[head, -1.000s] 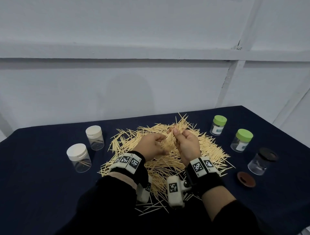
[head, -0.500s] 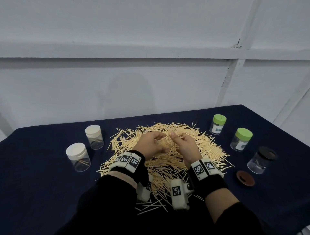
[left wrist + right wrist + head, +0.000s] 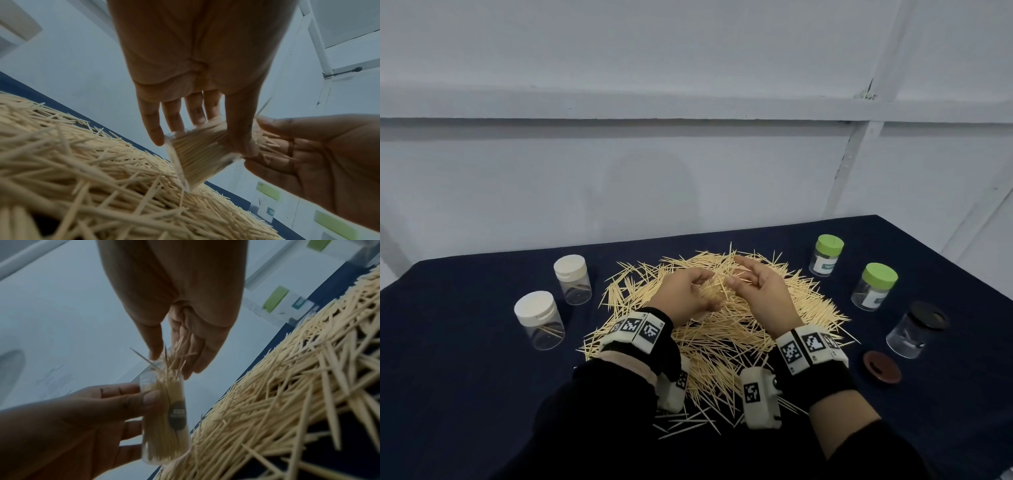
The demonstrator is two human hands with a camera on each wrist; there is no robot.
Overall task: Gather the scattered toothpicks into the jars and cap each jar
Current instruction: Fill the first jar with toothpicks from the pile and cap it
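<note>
A wide pile of wooden toothpicks lies on the dark blue tablecloth. Over its middle my left hand grips a small clear jar, its thumb and fingers curled round the wall. The jar is tilted and packed with toothpicks. My right hand is at the jar's mouth with straight fingers, touching the tips that stick out. In the head view the jar is mostly hidden between the two hands.
Two white-capped jars stand at the left. At the right are two green-capped jars and a black-lidded jar. A loose brown lid lies near the black-lidded jar.
The right hand pinched a bundle of toothpicks standing up between the hands; the bundle has gone down and the right hand's fingers have straightened. The left hand has stayed in place.
</note>
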